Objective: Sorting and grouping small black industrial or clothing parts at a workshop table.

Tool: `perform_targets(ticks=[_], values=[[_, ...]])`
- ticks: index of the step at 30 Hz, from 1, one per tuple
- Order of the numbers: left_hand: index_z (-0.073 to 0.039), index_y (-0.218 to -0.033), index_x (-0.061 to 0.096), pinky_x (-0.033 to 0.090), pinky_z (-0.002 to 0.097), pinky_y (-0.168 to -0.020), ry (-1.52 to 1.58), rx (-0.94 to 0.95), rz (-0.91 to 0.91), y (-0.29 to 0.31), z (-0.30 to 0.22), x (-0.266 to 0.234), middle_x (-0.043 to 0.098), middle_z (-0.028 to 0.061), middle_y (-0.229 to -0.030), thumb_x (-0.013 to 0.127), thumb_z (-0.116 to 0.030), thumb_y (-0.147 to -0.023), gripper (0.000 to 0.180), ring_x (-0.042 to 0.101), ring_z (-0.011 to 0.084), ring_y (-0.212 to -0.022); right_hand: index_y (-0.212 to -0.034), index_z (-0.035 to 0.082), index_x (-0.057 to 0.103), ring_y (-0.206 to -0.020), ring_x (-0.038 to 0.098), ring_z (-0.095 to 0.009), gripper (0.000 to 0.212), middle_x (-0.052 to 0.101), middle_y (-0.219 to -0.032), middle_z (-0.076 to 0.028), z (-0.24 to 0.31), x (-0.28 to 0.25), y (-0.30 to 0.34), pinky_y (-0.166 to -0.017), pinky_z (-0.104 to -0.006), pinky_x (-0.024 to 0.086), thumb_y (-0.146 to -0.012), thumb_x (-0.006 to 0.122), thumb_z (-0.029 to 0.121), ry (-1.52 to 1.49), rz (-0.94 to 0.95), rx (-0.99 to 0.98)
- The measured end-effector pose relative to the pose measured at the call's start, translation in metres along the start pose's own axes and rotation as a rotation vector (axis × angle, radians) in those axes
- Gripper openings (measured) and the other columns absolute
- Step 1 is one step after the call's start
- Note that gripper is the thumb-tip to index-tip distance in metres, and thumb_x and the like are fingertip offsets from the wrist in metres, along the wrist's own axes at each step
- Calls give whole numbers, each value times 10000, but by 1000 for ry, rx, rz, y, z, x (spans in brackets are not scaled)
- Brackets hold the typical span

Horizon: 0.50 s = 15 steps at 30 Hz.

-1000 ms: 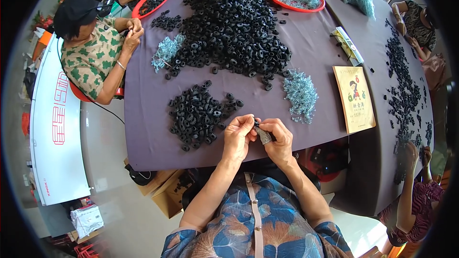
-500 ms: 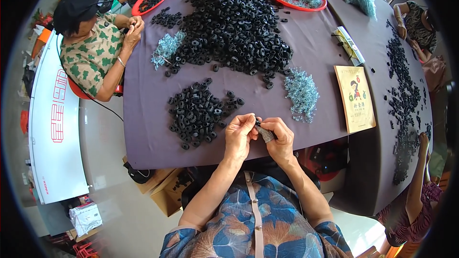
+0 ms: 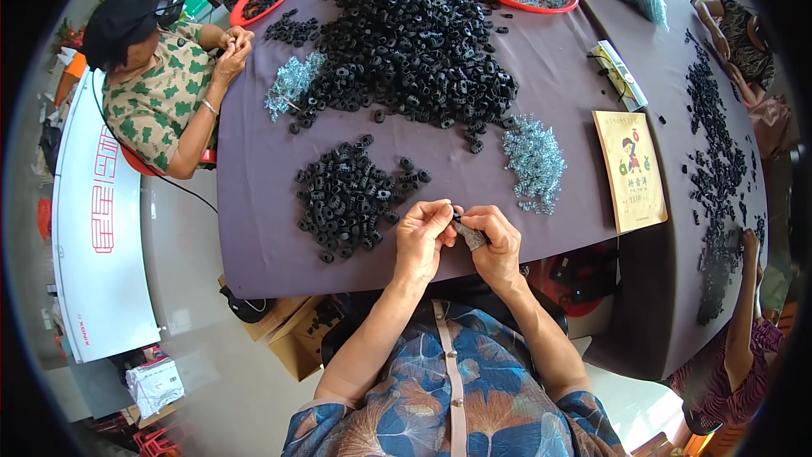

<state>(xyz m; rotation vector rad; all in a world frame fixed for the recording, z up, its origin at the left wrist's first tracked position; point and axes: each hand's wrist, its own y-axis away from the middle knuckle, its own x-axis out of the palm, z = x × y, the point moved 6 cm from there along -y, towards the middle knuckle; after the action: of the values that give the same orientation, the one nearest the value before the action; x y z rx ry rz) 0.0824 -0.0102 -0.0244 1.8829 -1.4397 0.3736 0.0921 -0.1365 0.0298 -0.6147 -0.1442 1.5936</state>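
Above the table's near edge, my left hand (image 3: 421,239) and my right hand (image 3: 492,241) meet, thumbs and fingers pinched on a small black plastic part (image 3: 457,216). Most of that part is hidden by my fingertips. A grey cloth-like cover (image 3: 471,237) wraps one finger of my right hand. Just left of my hands lies a loose pile of small black hollow plastic parts (image 3: 347,199). To the right and farther off is a heap of tiny shiny pale-blue pieces (image 3: 534,162), too small to make out singly.
A large mound of black parts (image 3: 414,42) covers the table's far middle. A red tray (image 3: 568,8) holds pale-blue pieces. Right lie a yellow booklet (image 3: 630,173) and a white box (image 3: 617,76). A co-worker (image 3: 161,85) sits left; others work at the right table.
The view has shifted very slightly. My hands keep the same pinch on the black part, with only tiny finger movement. The co-worker at left leans a little farther left.
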Motion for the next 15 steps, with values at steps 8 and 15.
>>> perform_targets(ticks=[8, 15], values=[[-37, -904, 605, 457, 207, -504, 33, -12, -24, 1, 1, -1, 650, 104, -857, 631, -109, -860, 89, 548, 83, -581, -827, 16, 583, -722, 613, -239, 244, 613, -838, -109, 2, -1, -2, -631, -283, 483, -650, 612, -149, -44, -6, -5], [-37, -901, 605, 453, 201, -502, 23, -10, -25, 0, 1, -1, 650, 102, -857, 629, -104, -861, 82, 544, 77, -580, -831, 17, 578, -734, 617, -262, 288, 608, -838, -107, 3, 0, -2, -637, -294, 492, -618, 581, -176, -22, -9, -8]])
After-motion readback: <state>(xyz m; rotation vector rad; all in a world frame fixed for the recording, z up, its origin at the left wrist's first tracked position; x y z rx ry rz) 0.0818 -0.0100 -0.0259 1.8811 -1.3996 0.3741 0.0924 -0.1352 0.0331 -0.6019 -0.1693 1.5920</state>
